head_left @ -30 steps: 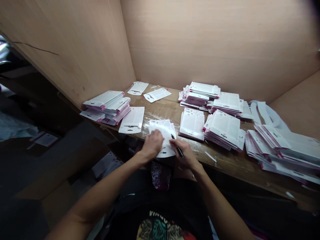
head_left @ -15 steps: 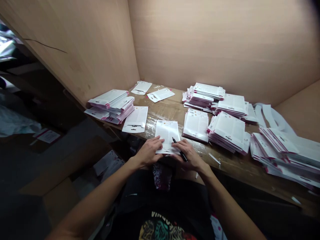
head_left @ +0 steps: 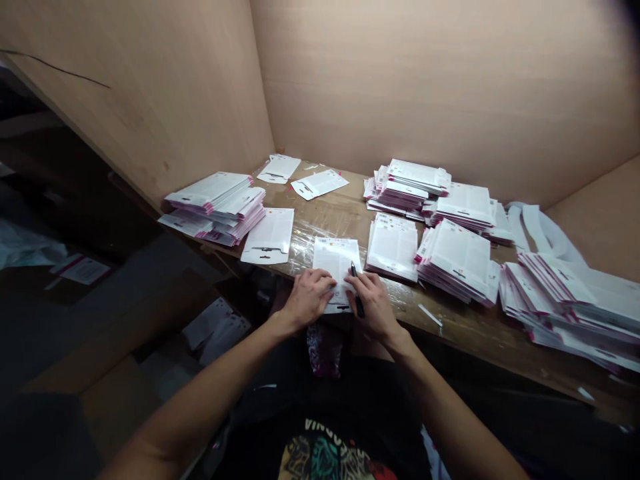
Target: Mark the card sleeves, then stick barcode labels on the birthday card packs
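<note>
The left hand [head_left: 309, 297] bends palm-down over a white packet [head_left: 337, 256] at the near edge of the table [head_left: 327, 215] — pinching or just resting, I can't tell — while the right hand [head_left: 375, 305] grasps a black pen [head_left: 359, 305]. The packet runs lengthwise away, slotted end nearest; the pen points straighter ahead than before.

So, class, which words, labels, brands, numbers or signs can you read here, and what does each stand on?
"NIA", apparently: end of upside-down lettering on the dark shirt; the rest is unclear.
Packet under the hands: print too small to read.
Stacked packets: print too small.
Pen: no readable text.
</note>
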Action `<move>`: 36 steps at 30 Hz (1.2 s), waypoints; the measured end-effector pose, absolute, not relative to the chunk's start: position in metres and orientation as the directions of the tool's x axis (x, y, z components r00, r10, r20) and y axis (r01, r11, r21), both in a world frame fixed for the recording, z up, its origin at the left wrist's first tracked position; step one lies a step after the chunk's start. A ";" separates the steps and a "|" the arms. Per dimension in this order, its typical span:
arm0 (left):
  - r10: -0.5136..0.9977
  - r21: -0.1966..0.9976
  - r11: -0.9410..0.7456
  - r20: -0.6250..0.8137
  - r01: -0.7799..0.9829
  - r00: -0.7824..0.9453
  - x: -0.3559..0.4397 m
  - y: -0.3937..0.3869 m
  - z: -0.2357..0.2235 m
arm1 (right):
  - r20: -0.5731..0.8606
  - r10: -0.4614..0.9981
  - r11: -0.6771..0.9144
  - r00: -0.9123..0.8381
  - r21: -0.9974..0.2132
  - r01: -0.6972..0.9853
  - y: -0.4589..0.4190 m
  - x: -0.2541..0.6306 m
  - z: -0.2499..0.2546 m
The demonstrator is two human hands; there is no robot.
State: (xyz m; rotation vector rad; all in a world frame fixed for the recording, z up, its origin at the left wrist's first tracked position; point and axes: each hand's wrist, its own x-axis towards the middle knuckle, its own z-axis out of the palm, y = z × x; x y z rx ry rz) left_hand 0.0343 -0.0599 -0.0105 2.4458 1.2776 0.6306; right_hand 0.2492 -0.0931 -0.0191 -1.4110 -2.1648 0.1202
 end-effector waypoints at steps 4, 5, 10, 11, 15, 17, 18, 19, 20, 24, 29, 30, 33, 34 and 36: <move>0.744 0.483 -0.655 0.277 0.582 0.608 0.004 -0.039 -0.002 | 0.368 0.799 0.573 -0.475 -0.228 0.787 -0.101 0.245 -0.027; 0.739 0.448 -0.665 0.282 0.598 0.611 -0.013 -0.031 0.001 | 0.349 0.792 0.586 -0.500 -0.208 0.783 -0.102 0.245 -0.028; 0.881 0.075 -0.469 0.110 0.880 0.460 -0.113 -0.002 0.007 | 0.301 0.774 0.623 -0.556 -0.209 0.754 -0.103 0.253 -0.020; 0.884 0.043 -0.464 0.085 0.885 0.460 -0.126 0.000 0.008 | 0.305 0.772 0.629 -0.558 -0.247 0.737 -0.103 0.255 -0.019; 0.846 0.079 -0.510 0.224 0.856 0.483 -0.129 -0.011 0.019 | 0.428 0.812 0.580 -0.396 -0.526 0.621 -0.104 0.262 -0.017; 0.814 0.146 -0.516 0.391 0.844 0.430 -0.101 -0.028 0.028 | 0.476 0.865 0.478 -0.160 -0.686 0.549 -0.106 0.263 -0.018; 0.792 0.171 -0.525 0.455 0.834 0.406 -0.082 -0.039 0.032 | 0.468 0.883 0.422 -0.036 -0.757 0.498 -0.106 0.264 -0.018; 0.775 0.182 -0.539 0.489 0.823 0.400 -0.061 -0.051 0.034 | 0.445 0.893 0.375 0.065 -0.816 0.440 -0.107 0.264 -0.016; 0.762 0.174 -0.564 0.485 0.807 0.428 -0.039 -0.063 0.034 | 0.415 0.899 0.337 0.138 -0.859 0.384 -0.108 0.264 -0.015; 0.706 0.118 -0.700 0.266 0.704 0.657 0.028 -0.100 0.019 | 0.407 0.907 0.346 0.111 -0.868 0.357 -0.106 0.271 -0.006; 0.710 0.236 -0.704 0.205 0.670 0.674 0.039 -0.100 0.002 | 0.432 0.899 0.411 -0.068 -0.784 0.465 -0.101 0.282 -0.012; 0.717 0.258 -0.696 0.209 0.670 0.665 0.038 -0.096 0.002 | 0.425 0.902 0.407 -0.076 -0.779 0.478 -0.100 0.283 -0.014; 0.729 0.303 -0.682 0.205 0.665 0.654 0.035 -0.089 0.003 | 0.400 0.912 0.389 -0.089 -0.777 0.495 -0.101 0.286 -0.018; 0.732 0.317 -0.678 0.202 0.663 0.651 0.035 -0.087 0.003 | 0.396 0.913 0.389 -0.097 -0.775 0.498 -0.101 0.287 -0.018; 0.735 0.350 -0.671 0.200 0.653 0.648 0.036 -0.084 0.002 | 0.404 0.906 0.409 -0.123 -0.766 0.496 -0.101 0.289 -0.019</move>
